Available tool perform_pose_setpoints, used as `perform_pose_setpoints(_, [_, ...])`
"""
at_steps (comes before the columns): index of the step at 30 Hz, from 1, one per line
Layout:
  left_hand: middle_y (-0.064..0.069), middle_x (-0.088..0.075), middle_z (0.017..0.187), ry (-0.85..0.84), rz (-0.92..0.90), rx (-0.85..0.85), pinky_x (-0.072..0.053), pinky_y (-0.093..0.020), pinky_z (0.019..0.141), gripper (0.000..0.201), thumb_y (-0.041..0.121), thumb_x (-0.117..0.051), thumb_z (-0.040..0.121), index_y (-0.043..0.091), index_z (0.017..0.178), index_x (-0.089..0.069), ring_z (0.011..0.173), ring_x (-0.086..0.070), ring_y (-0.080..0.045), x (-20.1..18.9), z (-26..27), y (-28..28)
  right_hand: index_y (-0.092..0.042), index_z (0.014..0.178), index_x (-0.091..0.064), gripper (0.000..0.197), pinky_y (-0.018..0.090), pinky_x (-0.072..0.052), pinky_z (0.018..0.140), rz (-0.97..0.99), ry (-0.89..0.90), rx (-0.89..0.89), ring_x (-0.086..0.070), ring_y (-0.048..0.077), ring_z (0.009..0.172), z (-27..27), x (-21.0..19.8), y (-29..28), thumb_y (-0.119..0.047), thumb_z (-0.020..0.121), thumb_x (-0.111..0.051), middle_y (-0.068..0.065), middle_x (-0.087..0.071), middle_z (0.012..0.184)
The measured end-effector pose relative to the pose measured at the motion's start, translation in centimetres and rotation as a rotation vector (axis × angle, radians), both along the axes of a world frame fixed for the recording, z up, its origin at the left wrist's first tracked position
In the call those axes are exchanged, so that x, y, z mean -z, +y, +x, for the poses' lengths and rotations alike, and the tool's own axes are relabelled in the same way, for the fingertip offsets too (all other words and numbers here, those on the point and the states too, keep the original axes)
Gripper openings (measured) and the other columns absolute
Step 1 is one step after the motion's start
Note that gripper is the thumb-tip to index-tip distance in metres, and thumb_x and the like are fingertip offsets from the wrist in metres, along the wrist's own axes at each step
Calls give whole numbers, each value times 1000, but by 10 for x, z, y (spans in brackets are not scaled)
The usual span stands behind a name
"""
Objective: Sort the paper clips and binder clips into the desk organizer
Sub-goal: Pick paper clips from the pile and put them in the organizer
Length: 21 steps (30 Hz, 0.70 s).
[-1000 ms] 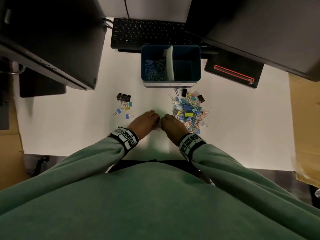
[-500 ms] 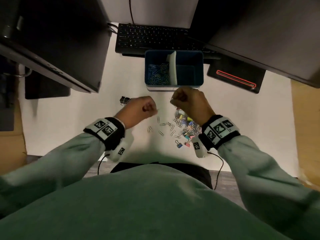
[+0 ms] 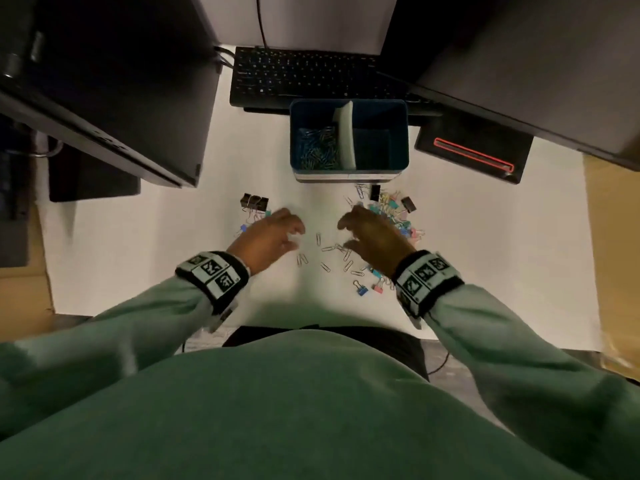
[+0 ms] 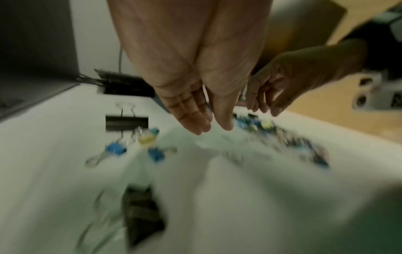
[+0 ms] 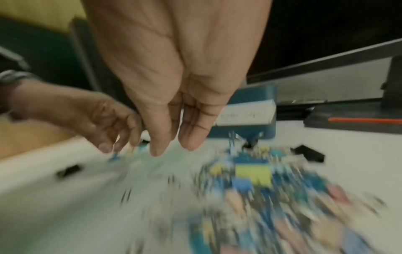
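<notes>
A blue desk organizer (image 3: 348, 106) with a white divider stands at the back of the white desk; its left compartment holds paper clips (image 3: 317, 147), its right one looks empty. Loose silver paper clips (image 3: 334, 248) lie between my hands. A mixed pile of coloured binder clips and paper clips (image 3: 394, 213) lies partly under my right hand (image 3: 372, 233). Black and coloured binder clips (image 3: 254, 201) sit by my left hand (image 3: 277, 232). Both hands hover above the desk with fingers loosely spread and hold nothing; the left hand (image 4: 202, 120) and right hand (image 5: 174, 146) also show empty in the blurred wrist views.
A black keyboard (image 3: 304, 74) lies behind the organizer. Dark monitors (image 3: 104, 81) overhang the desk at left and right (image 3: 519, 57). A black box with a red line (image 3: 474, 150) sits right of the organizer. Cardboard (image 3: 613, 237) borders the desk's right side.
Both hands were raised as fists near the organizer half a second ago; now they have dropped back toward the desk and opened over the loose paper clips.
</notes>
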<state>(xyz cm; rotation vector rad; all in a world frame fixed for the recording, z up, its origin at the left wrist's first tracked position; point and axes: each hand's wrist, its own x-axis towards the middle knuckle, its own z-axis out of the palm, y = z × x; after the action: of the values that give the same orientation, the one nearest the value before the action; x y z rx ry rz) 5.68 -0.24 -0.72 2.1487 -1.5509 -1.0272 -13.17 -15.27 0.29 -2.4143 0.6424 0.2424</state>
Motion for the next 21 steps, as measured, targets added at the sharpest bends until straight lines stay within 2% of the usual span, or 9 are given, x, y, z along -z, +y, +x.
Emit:
perform_pose_setpoints(3, [-1,-41,143,-132,80,255,-46,-36,101,74,17,-72,82,31,145,-35,122,-48,-21,32,-10,20,-8,129,-51,56,40,-51,93,-21,139,-132,-56,29,108,-31,27,23,-9,78,-75,13,-53,123])
perform_pose_setpoints(4, [-1,-37,148,-179,74,310,-42,-37,104,81,19,-73,81,33,148,-29,128,-42,-22,36,-12,17,-6,129,-51,56,39,-52,92,-36,140,-133,-55,29,108,-33,31,27,-8,78,-75,15,-52,123])
perform_pose_setpoints(6, [-2,-40,148,-200,37,338,-34,-36,109,73,21,-71,83,28,146,-36,129,-41,-24,39,-15,6,-4,122,-55,46,38,-54,88,-69,117,-123,-56,29,103,-30,38,29,-6,80,-72,16,-53,118])
perform_pose_setpoints(7, [-3,-45,144,-192,-6,334,-34,-35,108,63,20,-70,84,24,141,-45,127,-44,-26,42,-16,1,-3,117,-57,39,37,-54,85,-87,107,-124,-58,28,98,-26,41,29,-5,80,-71,14,-54,114])
perform_pose_setpoints(9, [-7,-57,129,-179,-125,313,-45,-36,96,40,12,-70,83,16,123,-62,114,-55,-29,48,-16,-5,-3,107,-59,29,33,-54,75,-106,112,-136,-60,26,88,-16,44,28,2,80,-68,11,-56,105])
perform_pose_setpoints(11, [-8,-62,111,-165,-200,273,-55,-39,77,22,4,-67,83,11,103,-67,97,-59,-27,54,-17,-8,-2,100,-59,20,30,-49,67,-123,123,-134,-60,26,83,-8,46,29,6,82,-61,12,-57,99])
perform_pose_setpoints(13, [-8,-59,96,-188,-215,257,-53,-40,63,12,-1,-64,84,9,90,-64,86,-57,-24,57,-18,-9,-1,98,-59,14,31,-47,64,-145,130,-114,-60,27,82,-3,47,30,5,85,-57,13,-58,96])
perform_pose_setpoints(18, [-14,-53,85,-233,-191,216,-50,-43,61,11,-8,-59,82,3,82,-58,77,-53,-29,61,-20,-9,-5,99,-58,10,33,-50,67,-155,134,-84,-61,26,86,-3,59,29,-5,89,-60,11,-60,95])
perform_pose_setpoints(21, [-15,-53,80,-249,-150,211,-49,-44,60,11,-7,-60,80,2,78,-55,71,-52,-30,57,-24,-9,-8,98,-57,6,31,-53,70,17,71,60,-58,19,78,-8,55,22,-8,93,-53,6,-60,91])
